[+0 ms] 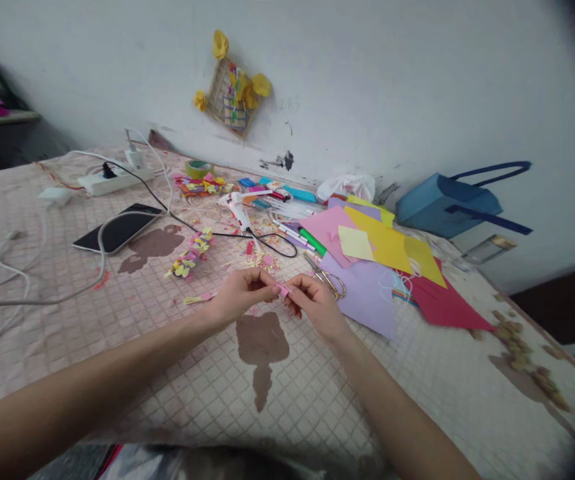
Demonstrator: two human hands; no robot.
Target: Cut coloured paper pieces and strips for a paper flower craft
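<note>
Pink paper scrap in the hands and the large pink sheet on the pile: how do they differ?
The pink paper scrap is tiny, while the pink sheet is far larger. The scrap is held up, pinched between the left hand and right hand; the sheet lies flat, untouched by either hand. The sheet is partly overlapped by a pale yellow sheet; nothing covers the scrap. Both look like pink paper.

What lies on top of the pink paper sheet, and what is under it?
A pale yellow square overlaps the pink paper sheet. What lies beneath the pink sheet is covered and cannot be seen.
</note>
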